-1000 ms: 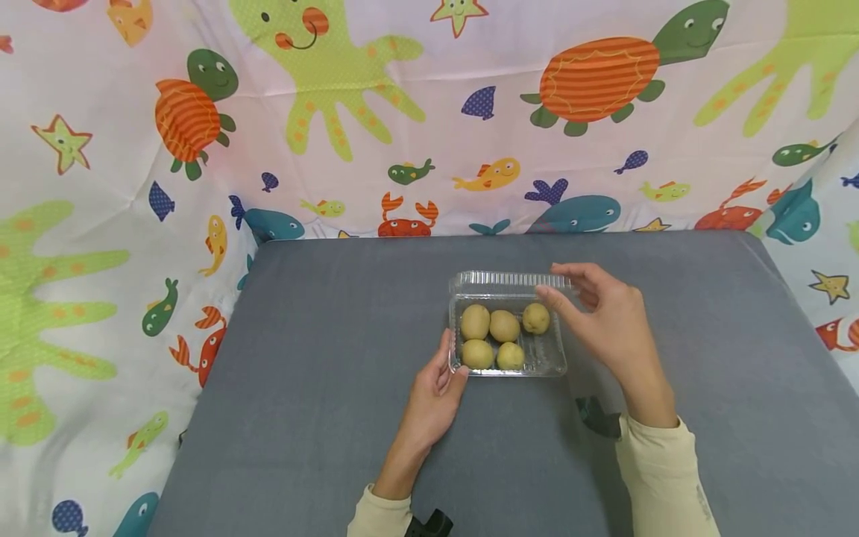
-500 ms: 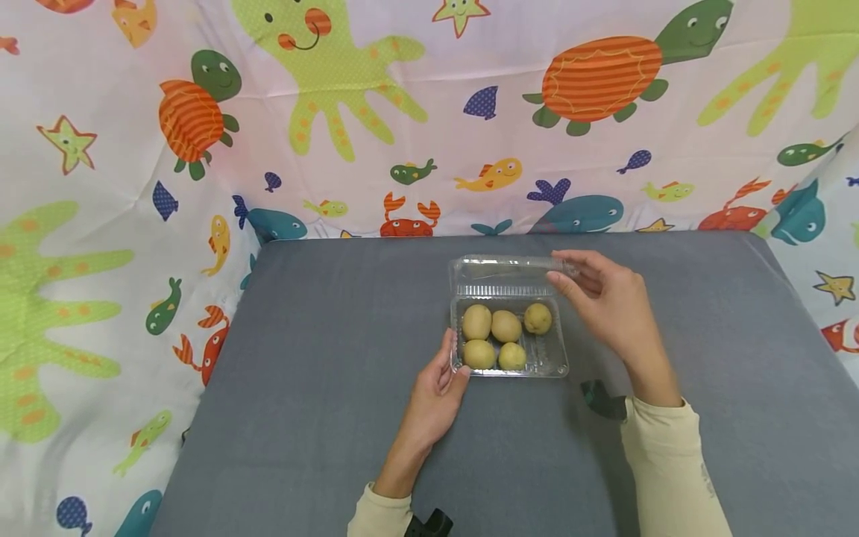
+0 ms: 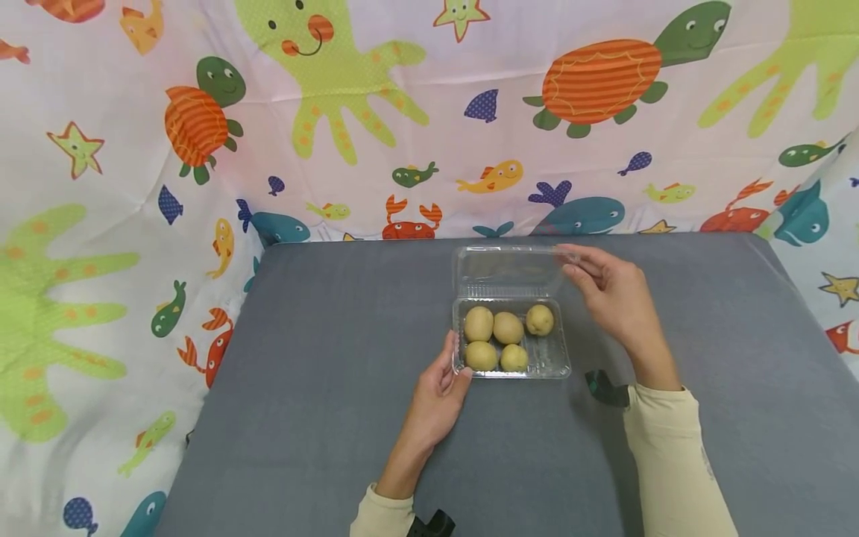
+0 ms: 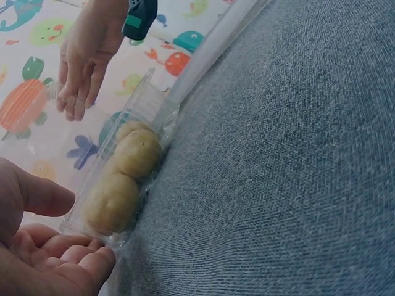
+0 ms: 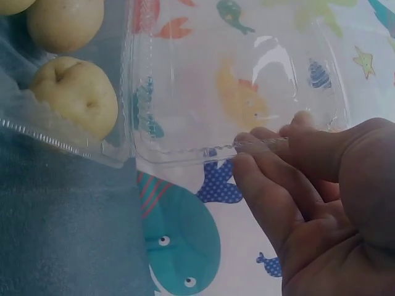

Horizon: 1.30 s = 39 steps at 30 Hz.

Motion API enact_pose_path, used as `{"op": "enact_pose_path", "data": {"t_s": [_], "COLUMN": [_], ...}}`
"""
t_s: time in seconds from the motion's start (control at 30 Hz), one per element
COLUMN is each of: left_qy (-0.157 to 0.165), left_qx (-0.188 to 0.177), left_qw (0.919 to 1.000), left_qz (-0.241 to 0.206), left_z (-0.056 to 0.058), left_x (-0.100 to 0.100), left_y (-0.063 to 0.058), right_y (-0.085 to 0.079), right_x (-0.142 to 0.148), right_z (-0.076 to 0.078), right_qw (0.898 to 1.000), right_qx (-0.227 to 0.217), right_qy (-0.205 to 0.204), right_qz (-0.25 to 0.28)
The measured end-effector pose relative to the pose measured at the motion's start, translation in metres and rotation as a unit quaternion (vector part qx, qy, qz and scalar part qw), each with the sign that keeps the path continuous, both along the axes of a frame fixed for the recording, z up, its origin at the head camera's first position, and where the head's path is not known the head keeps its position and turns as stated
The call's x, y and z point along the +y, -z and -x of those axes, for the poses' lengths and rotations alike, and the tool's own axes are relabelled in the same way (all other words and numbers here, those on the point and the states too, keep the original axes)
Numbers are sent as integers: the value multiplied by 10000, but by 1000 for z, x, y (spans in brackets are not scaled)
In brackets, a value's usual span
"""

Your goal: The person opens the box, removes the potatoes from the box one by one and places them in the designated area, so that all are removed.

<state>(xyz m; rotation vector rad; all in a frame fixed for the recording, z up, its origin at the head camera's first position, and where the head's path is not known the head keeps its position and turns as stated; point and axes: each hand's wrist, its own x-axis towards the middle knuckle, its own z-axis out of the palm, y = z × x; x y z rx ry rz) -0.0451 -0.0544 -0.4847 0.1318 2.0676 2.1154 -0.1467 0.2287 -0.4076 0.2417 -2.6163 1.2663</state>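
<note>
A clear plastic clamshell container [image 3: 552, 356] lies on the grey table with several small yellow potatoes [image 3: 479, 324] in its base. Its hinged lid [image 3: 506, 270] stands raised at the back. My left hand [image 3: 432, 406] holds the base's left side, thumb at the rim; the left wrist view shows the fingers [image 4: 92, 262] low against the wall. My right hand [image 3: 620, 302] pinches the right edge of the lid between thumb and fingers. In the right wrist view, the transparent lid [image 5: 191, 117] spreads beside a potato [image 5: 80, 98].
Grey cloth [image 3: 322, 373] covers the table around the container. Behind and at the sides hangs a white curtain [image 3: 376, 74] printed with sea animals. A dark wrist device [image 3: 607, 389] sits at the right sleeve, another [image 3: 432, 524] at the left.
My right hand has moved back and up with the container lid, swinging it away from the base. The left hand stays on the base, and the potatoes lie as before.
</note>
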Motion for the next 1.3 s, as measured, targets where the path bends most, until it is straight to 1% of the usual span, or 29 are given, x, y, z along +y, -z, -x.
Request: {"op": "enact_pose_path", "data": {"t_s": [0.17,0.4,0.6,0.73,0.87,1.1,1.3], "left_qy": [-5,9,23,47,9,-2,19], "left_qx": [9,3,-12,65,112,60,54], "left_qw": [10000,10000,10000,9999,9999,10000,10000], "left_qz": [-20,-67,-80,-114,-93,-54,-64], "left_z": [0,1,-1,0,1,1,2], "left_x": [0,0,0,0,-1,-1,-1], "left_y": [-1,-1,2,5,4,3,3], "right_y": [4,6,12,17,21,32,36], "right_x": [1,0,-1,0,0,0,1], "right_z": [6,12,15,17,22,23,28], "right_qw": [10000,9998,9997,9999,9999,9989,9982], "right_qx": [35,-117,-216,-150,-148,-427,-525], "right_qy": [6,116,82,52,50,-54,-160], "right_qz": [34,120,82,49,-60,-189,-234]}}
